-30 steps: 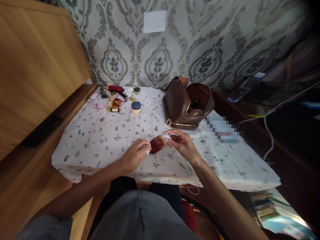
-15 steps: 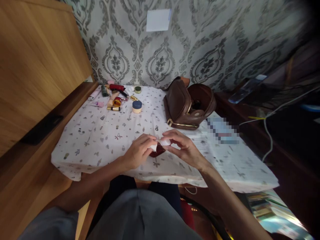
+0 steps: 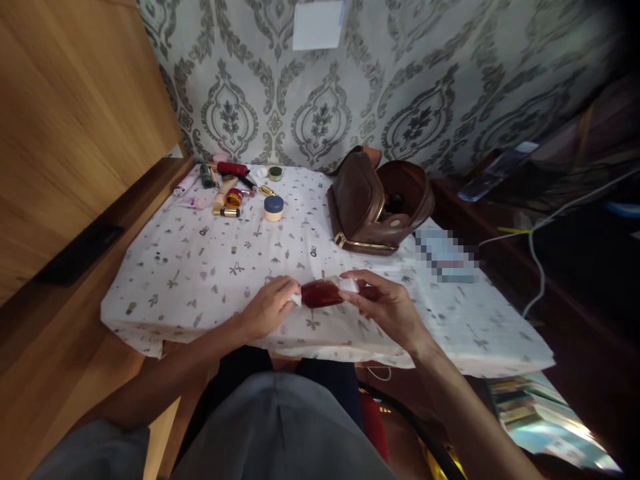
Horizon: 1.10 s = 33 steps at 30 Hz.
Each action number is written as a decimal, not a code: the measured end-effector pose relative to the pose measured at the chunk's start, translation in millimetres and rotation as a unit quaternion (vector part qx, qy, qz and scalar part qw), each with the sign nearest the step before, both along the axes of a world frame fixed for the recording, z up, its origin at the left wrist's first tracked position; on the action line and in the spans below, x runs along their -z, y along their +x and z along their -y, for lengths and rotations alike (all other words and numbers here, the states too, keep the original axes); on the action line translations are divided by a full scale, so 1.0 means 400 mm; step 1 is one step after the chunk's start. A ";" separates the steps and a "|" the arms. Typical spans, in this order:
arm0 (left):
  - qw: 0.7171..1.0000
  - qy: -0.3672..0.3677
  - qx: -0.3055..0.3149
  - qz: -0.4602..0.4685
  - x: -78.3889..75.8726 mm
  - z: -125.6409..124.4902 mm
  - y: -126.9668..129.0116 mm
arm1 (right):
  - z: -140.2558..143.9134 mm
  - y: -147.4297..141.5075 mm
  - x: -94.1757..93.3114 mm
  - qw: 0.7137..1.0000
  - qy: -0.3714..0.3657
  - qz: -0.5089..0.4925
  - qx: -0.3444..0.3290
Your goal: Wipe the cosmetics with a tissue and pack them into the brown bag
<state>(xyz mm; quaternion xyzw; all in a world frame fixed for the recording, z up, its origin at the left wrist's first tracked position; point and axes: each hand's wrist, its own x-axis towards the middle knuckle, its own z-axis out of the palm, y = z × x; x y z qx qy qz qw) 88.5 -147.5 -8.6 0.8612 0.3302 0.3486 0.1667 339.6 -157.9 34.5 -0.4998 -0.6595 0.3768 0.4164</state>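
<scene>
Our table [image 3: 150,287] bears a bag [image 3: 357,200] at far right. At the near middle, between our right hand [image 3: 387,303] and left hand [image 3: 273,308], is a bottle [image 3: 320,294], likely stiff, slippery, breakable; we'd hold its 2 ends. Right fingers pinch its cap [image 3: 349,285]; left fingers close on a tissue [image 3: 297,298].

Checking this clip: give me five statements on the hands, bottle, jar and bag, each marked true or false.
1. The right hand grips the bottle at its white cap. True.
2. The left hand holds nothing. False: it pinches something white at the bottle's other end.
3. The brown bag is open. True.
4. The jar has a red lid. False: its lid is blue.
5. The bag stands to the right of the jar. True.
</scene>
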 end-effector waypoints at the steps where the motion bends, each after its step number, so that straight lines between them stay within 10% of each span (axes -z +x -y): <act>1: 1.000 -0.010 -0.001 0.004 -0.001 -0.001 0.000 | 0.002 0.002 0.000 1.000 -0.022 -0.012 -0.001; 17: 0.994 0.070 0.022 0.084 -0.112 0.001 0.050 | -0.023 -0.063 -0.044 0.979 0.159 0.110 -0.066; 33: 0.998 -0.024 0.011 -0.051 0.016 -0.020 -0.016 | -0.015 -0.029 0.025 0.997 0.068 -0.030 0.036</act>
